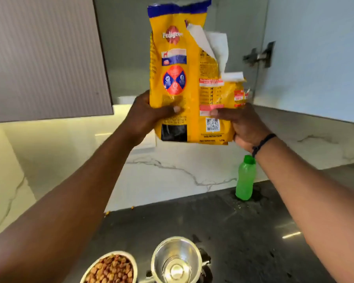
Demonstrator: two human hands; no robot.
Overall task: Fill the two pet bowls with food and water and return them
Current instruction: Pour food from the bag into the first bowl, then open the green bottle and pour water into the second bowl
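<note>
Yellow food bag (184,78) upright, seemingly torn, gripped by both hands' curled fingers (173,109).

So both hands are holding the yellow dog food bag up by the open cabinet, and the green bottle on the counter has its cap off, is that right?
Not quite: in the head view the green bottle has its cap on. The rest holds: the left hand and right hand hold the yellow bag up.
</note>
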